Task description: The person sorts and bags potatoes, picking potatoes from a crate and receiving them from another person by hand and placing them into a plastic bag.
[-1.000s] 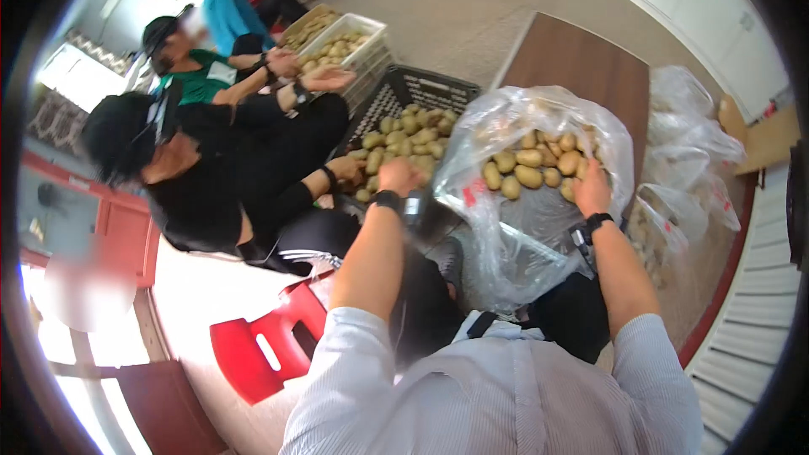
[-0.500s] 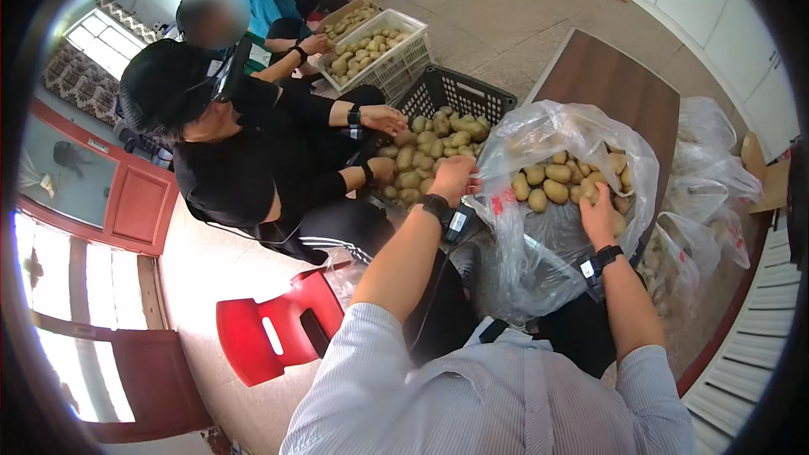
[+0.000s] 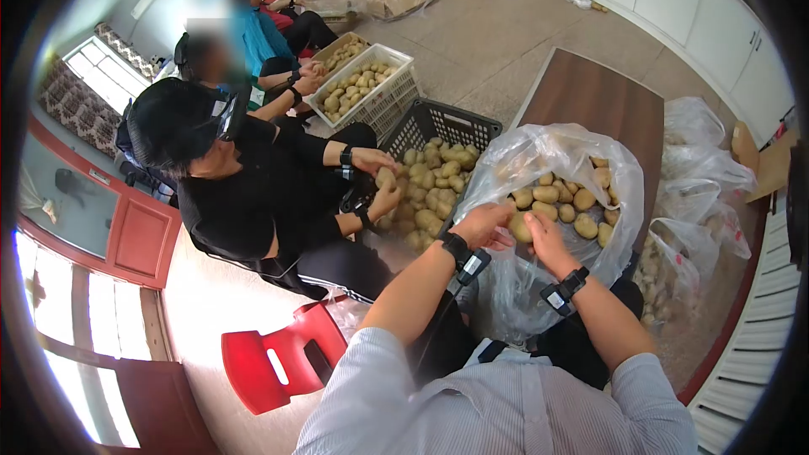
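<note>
A clear plastic bag (image 3: 622, 170) with potatoes (image 3: 563, 195) inside stands in front of me, its mouth spread wide. My right hand (image 3: 549, 244) is over the near side of that mouth, its fingers closed around a potato (image 3: 520, 228). Close on the other side of this potato is my left hand (image 3: 489, 226), at the bag's left rim. Its fingers are stretched out and partly apart, and I see nothing held in them. Part of the held potato is hidden by my right fingers.
Left of the bag stands a black crate (image 3: 456, 120) of potatoes, where a co-worker (image 3: 244, 190) handles a potato. Beyond it are white crates (image 3: 396, 94). A brown table (image 3: 590, 84) adjoins the bag, filled bags (image 3: 695, 173) lie right, and a red chair (image 3: 265, 362) stands left.
My right hand has come left and toward me from among the potatoes, bringing one along. My left hand has moved off the bag's rim toward it. The co-worker's hands have come together around a potato.
</note>
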### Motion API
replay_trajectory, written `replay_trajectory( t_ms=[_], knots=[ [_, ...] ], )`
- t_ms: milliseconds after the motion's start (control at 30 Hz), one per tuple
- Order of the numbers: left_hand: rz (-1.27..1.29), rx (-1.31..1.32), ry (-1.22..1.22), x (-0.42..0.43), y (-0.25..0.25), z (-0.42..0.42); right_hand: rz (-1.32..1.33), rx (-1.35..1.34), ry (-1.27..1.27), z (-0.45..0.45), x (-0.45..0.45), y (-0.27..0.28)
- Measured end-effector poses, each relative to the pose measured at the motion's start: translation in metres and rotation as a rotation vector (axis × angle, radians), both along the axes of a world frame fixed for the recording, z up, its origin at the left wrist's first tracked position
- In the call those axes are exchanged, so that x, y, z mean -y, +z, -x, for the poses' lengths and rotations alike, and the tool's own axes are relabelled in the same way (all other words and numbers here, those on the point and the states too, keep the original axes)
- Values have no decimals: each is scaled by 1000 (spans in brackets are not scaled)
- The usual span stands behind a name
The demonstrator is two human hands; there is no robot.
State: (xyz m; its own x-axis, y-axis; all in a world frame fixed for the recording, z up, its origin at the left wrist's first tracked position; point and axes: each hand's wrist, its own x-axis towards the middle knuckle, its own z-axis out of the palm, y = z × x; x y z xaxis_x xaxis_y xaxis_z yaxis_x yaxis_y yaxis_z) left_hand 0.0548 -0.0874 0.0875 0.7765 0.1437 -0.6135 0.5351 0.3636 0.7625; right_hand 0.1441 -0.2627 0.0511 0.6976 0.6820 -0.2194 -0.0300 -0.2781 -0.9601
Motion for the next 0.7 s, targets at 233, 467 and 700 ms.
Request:
replay_trajectory(
  t_ms=[233, 467, 700],
  knots=[
    [188, 68, -60, 4, -8, -4, -59, 358, 19, 2, -7, 2],
    [162, 143, 32, -10, -16, -2, -41, 309, 42, -15, 2, -20],
    [271, 234, 288, -33, -5, 0, 221, 926, -74, -44, 34, -30]
  ],
)
